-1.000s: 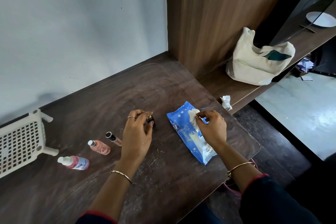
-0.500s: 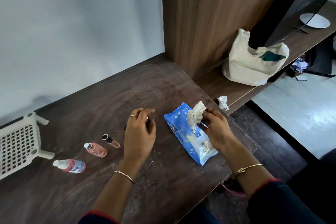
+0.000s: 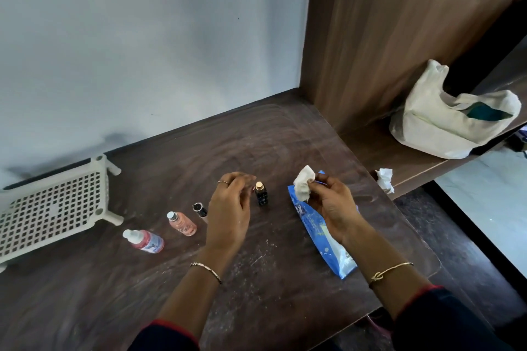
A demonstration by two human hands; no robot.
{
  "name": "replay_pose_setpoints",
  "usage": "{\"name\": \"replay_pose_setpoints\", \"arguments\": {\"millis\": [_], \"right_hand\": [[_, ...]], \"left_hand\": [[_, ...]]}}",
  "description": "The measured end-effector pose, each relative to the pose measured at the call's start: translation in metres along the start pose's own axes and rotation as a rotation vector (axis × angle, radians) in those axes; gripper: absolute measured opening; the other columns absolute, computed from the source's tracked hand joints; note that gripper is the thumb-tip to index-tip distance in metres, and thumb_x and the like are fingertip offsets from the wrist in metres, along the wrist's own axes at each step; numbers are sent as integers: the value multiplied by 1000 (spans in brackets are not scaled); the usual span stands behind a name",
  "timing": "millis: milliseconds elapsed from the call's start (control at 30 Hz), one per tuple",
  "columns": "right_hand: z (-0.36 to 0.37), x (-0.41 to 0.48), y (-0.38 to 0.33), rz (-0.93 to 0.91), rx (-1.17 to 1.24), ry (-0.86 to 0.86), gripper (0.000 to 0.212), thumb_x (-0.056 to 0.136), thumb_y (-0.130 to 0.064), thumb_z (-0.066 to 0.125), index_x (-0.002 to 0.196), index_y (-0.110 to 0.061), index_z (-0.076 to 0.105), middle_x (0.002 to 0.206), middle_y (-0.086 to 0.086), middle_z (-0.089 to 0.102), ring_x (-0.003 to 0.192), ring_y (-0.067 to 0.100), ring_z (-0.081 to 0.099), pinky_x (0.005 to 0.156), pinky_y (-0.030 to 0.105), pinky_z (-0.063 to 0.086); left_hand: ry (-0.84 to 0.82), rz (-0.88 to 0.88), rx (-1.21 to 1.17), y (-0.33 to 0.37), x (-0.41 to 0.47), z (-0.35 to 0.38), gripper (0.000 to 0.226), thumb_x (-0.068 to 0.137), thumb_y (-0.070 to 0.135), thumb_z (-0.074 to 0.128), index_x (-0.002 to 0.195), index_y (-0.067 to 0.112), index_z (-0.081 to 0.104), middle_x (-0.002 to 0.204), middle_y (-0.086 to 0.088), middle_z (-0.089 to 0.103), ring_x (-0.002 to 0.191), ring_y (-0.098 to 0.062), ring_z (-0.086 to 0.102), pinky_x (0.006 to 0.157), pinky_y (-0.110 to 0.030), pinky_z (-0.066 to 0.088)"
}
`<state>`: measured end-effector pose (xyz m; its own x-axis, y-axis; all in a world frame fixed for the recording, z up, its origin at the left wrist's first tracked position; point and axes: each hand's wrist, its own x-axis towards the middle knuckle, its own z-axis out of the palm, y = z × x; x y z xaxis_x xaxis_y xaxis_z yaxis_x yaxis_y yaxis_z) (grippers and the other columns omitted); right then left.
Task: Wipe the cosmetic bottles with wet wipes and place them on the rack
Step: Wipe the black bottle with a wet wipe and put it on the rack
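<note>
Dark wood table (image 3: 285,148), set against a grey wall.

Left hand (image 3: 228,214): holds nothing, fingers loosely curled, hovering just left of a small dark bottle with gold cap (image 3: 261,196). That bottle stands upright on the table between the 2 hands. Cannot tell if the thumb touches it.

Right hand (image 3: 332,205): thumb and fingertips pinch a crumpled white wet wipe (image 3: 303,186), lifted above the top end of the blue wipes pack (image 3: 309,221). The pack lies flat on the table under that hand.

3 more bottles sit in a row left of the left hand, running toward the near-left: black-capped bottle (image 3: 199,209), peach bottle (image 3: 183,224), pink bottle with white cap (image 3: 145,240).

White plastic rack (image 3: 51,208) at far left of the table, tipped on its side with legs pointing right, well apart from the gold-capped bottle. No bottle on it.

Lower shelf at right: cream cloth bag (image 3: 445,122), and a crumpled tissue (image 3: 385,178) near the shelf edge.
</note>
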<state>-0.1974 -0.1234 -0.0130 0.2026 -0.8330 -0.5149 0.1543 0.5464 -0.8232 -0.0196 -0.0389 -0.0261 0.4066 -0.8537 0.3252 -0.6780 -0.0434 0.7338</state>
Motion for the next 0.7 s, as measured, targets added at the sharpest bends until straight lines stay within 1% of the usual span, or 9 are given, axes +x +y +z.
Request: {"name": "replay_pose_setpoints", "arguments": {"millis": [67, 133, 233, 333, 400, 467, 533, 633, 700], "right_hand": [[8, 5, 4, -17, -34, 29, 23, 91, -6, 59, 114, -1, 60, 99, 12, 70, 84, 17, 69, 84, 28, 56], [12, 10, 7, -35, -67, 41, 26, 90, -7, 62, 115, 1, 59, 100, 13, 71, 88, 18, 70, 82, 27, 57], [14, 16, 9, -50, -109, 44, 29, 89, -7, 63, 116, 1, 58, 101, 13, 71, 91, 18, 70, 79, 24, 57], [15, 20, 8, -59, -117, 30, 26, 89, -7, 63, 114, -1, 59, 101, 11, 71, 89, 16, 70, 77, 21, 57], [14, 23, 7, -59, -119, 29, 21, 90, -6, 62, 110, -5, 61, 99, 9, 71, 88, 14, 70, 77, 21, 57], [14, 27, 7, -67, -142, 32, 16, 90, -7, 62, 106, -9, 61, 98, 7, 71, 89, 14, 70, 81, 25, 57], [14, 30, 7, -75, -164, 32, 15, 89, -7, 63, 103, -12, 62, 98, 5, 71, 88, 12, 70, 81, 25, 56], [15, 34, 7, -86, -204, 22, 16, 90, -8, 63, 105, -12, 61, 95, 0, 70, 85, 9, 69, 77, 21, 56], [15, 36, 8, -88, -209, 10, 18, 90, -9, 63, 108, -10, 62, 96, 2, 71, 88, 11, 69, 78, 22, 56]], "left_hand": [[-22, 12, 58, 0, -4, 4, 20, 88, 4, 64, 107, 11, 69, 112, 3, 58, 93, -14, 65, 80, -38, 56], [-45, 16, 98, -1, -10, 7, 27, 86, 3, 66, 112, 11, 67, 119, 1, 56, 101, -14, 61, 87, -36, 53], [-68, 6, 115, -5, -18, 12, 32, 87, 2, 65, 118, 12, 65, 129, -3, 53, 112, -15, 57, 94, -34, 51], [-81, -16, 146, -11, -19, 17, 34, 88, 3, 65, 120, 13, 65, 136, -6, 50, 119, -18, 55, 99, -32, 48], [-82, -9, 179, -12, -18, 21, 33, 89, 5, 65, 121, 13, 64, 139, -5, 49, 122, -19, 54, 100, -31, 46], [-97, -7, 210, -12, -17, 23, 33, 91, 7, 63, 123, 13, 63, 141, -4, 49, 124, -21, 53, 101, -34, 47], [-115, -17, 247, -11, -16, 25, 34, 91, 6, 62, 125, 12, 62, 141, -5, 50, 124, -23, 53, 99, -38, 49], [-124, -27, 281, -9, -17, 27, 34, 90, 4, 62, 124, 10, 62, 139, -6, 53, 121, -25, 57, 95, -38, 52], [-140, -25, 302, -8, -17, 27, 36, 90, 5, 61, 125, 11, 61, 138, -4, 54, 119, -24, 58, 94, -37, 52]]}}
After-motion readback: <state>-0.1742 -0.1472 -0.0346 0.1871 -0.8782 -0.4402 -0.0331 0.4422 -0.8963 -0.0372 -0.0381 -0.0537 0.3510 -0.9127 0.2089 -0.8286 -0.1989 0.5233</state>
